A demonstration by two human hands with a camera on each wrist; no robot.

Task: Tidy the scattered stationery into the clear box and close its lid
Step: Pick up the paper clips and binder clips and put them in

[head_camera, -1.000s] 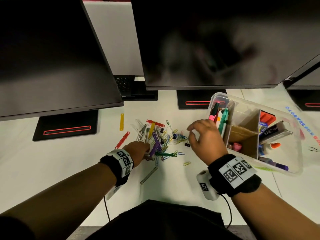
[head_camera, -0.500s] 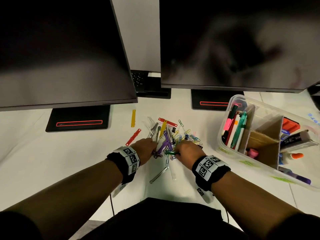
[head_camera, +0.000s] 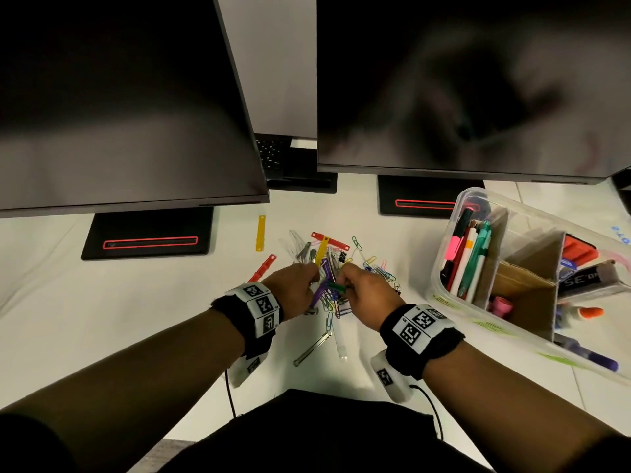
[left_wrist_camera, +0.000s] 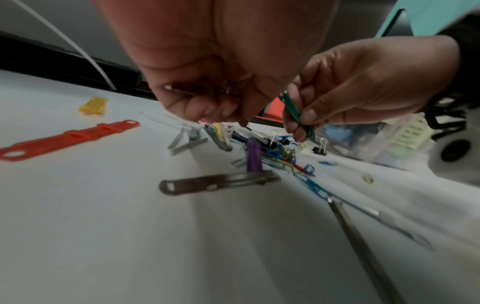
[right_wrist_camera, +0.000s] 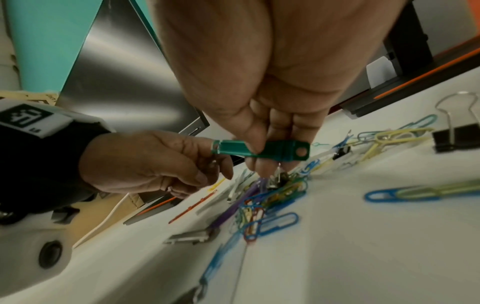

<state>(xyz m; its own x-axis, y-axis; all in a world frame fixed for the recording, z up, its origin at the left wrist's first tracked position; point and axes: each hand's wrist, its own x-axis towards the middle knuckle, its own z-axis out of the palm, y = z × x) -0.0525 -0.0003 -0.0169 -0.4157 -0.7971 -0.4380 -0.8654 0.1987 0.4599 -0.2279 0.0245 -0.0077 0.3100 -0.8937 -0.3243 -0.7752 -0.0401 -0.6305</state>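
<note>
A pile of coloured paper clips and fastener strips (head_camera: 345,264) lies on the white desk. My right hand (head_camera: 362,288) hovers just above it and pinches a green fastener strip (right_wrist_camera: 259,148) between thumb and fingertips; the same green fastener strip (left_wrist_camera: 296,115) shows in the left wrist view. My left hand (head_camera: 298,285) is close beside it, its fingers curled round thin metal fastener pieces (left_wrist_camera: 171,88). The clear box (head_camera: 478,322) stands open to the right with pens, markers and cardboard dividers inside. No lid is in view.
A red strip (head_camera: 263,268), a yellow strip (head_camera: 261,228) and a metal bar (head_camera: 312,348) lie apart from the pile. A black binder clip (right_wrist_camera: 457,135) sits at its right. Two dark monitors (head_camera: 119,97) overhang the desk's back; their bases (head_camera: 146,233) stand behind the pile.
My right hand came back from beside the box to the pile and picked up the green strip. My left hand stayed at the pile and has risen a little.
</note>
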